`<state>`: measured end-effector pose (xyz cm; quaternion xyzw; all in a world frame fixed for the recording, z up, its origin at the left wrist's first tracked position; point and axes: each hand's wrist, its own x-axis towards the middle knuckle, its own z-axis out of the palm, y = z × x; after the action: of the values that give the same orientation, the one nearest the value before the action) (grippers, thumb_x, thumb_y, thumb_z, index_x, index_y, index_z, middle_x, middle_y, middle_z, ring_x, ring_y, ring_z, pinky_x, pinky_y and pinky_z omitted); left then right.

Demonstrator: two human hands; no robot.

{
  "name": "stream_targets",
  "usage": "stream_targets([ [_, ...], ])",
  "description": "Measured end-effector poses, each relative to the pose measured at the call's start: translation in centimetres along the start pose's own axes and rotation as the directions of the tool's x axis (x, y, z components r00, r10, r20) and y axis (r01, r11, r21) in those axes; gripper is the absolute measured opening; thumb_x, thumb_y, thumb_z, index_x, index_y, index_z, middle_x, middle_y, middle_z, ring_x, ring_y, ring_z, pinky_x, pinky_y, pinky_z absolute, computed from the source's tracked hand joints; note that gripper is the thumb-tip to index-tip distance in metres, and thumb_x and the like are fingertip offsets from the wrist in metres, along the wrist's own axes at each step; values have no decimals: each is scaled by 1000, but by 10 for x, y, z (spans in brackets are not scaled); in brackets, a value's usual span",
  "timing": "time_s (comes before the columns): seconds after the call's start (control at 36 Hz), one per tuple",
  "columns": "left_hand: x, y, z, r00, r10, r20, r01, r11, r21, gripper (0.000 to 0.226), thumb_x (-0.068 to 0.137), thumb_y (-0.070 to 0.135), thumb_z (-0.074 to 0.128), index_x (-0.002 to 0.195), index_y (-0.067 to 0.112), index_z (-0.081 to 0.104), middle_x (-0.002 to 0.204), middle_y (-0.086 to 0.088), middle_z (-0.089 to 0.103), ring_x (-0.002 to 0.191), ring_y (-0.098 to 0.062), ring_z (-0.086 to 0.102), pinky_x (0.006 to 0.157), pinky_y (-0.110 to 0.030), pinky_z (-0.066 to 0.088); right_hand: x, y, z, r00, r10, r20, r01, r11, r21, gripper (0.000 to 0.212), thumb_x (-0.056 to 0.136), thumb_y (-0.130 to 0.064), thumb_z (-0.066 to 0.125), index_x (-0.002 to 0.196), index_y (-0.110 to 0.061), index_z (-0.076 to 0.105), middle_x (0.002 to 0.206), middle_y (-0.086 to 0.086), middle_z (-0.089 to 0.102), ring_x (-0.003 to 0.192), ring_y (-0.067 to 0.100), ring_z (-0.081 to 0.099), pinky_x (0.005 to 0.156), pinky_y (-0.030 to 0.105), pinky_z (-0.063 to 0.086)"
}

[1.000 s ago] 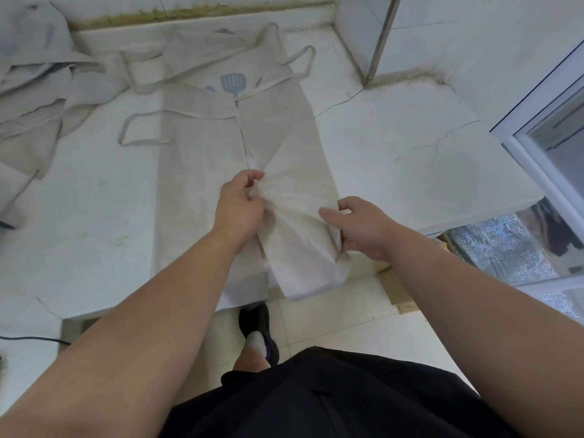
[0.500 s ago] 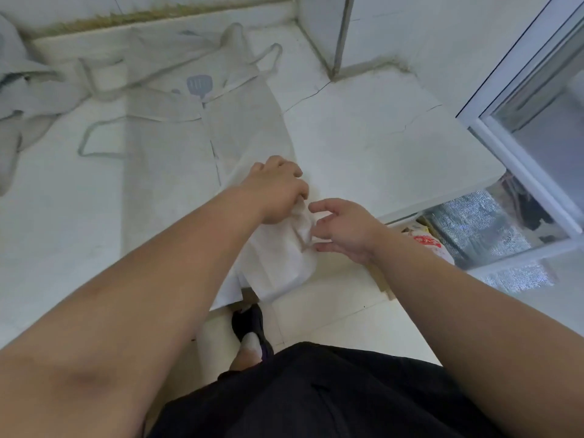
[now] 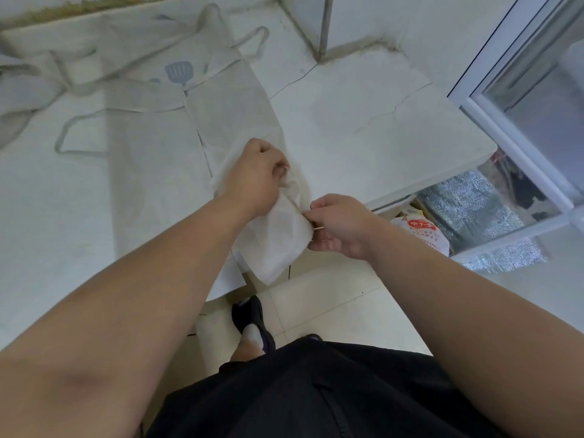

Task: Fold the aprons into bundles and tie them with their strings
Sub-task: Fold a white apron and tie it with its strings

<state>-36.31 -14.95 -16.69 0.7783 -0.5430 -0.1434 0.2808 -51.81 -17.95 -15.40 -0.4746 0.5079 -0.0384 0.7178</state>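
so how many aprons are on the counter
2 at least: one apron held by left hand and right hand, a crumpled heap far left, which may hide more.

a pale beige apron (image 3: 151,153) lies lengthwise on the white counter (image 3: 363,137), its bib at the far end with a blue spatula print (image 3: 179,72). its right side is folded over toward the middle. the near right corner is bunched up and hangs past the counter's edge. one waist string (image 3: 63,143) loops out flat at the left. other aprons (image 3: 15,99) lie crumpled at the far left.
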Motion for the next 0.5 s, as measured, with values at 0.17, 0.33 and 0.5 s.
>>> stream_targets([
  [0.17, 7, 1, 0, 991, -101, -86, 105, 994, 34, 21, 97, 11, 45, 105, 6, 64, 121, -11, 48, 98, -25, 53, 84, -25, 38, 4, 6, -13, 944, -165, -288, 126, 981, -148, 22, 84, 4, 44, 74, -16, 48, 78, 2, 46, 64, 17, 44, 56, 29, 46],
  [0.33, 12, 0, 5, 978, -190, -83, 193, 981, 34, 24, 97, 11, 43, 109, 10, 64, 116, -9, 49, 105, -27, 53, 80, -17, 37, -9, 14, -27, 980, 57, -189, -127, 915, -383, 30, 90, -5, 47, 119, -5, 57, 88, 9, 51, 58, 13, 46, 50, 25, 43],
  [0.5, 1, 6, 5, 995, -87, 40, 85, 996, 33, 48, 90, 6, 51, 138, 13, 46, 140, -13, 41, 124, -29, 45, 102, -26, 30, -12, 6, -31, 971, -156, -180, -46, 619, -784, 15, 90, -22, 52, 85, -9, 56, 78, 5, 51, 68, 20, 49, 69, 29, 41],
])
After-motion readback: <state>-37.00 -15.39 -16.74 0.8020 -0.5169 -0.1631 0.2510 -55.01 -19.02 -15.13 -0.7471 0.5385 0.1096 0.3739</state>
